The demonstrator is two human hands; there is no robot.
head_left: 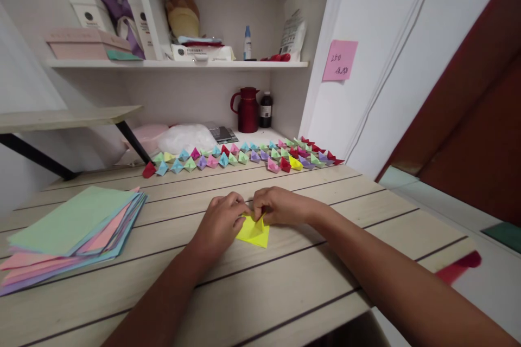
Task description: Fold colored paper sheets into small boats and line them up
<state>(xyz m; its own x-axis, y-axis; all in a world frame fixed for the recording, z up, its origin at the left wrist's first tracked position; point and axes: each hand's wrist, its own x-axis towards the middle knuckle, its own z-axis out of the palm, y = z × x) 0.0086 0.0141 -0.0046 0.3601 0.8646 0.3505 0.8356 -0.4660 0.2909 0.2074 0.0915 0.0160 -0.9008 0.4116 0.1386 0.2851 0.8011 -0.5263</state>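
A yellow sheet of folding paper (pixel 253 232), partly folded, lies on the table in front of me. My left hand (pixel 225 216) grips its upper left side between thumb and fingers. At the upper right edge my right hand (pixel 273 204) is curled, its fingers pinching a raised fold of the paper. Both hands meet near the paper's top, so part of it is hidden beneath the fingers. Beyond them stand rows of small folded paper boats (pixel 223 160) in many colours, a yellow one (pixel 296 163) among them.
A stack of coloured paper (pixel 73 222) lies at the left on the slatted-pattern table (pixel 285 293). Behind the boats are a plastic bag (pixel 187 138), a red jug (pixel 248 111) and a dark bottle (pixel 266 110). A small raised shelf (pixel 69 118) stands at the left.
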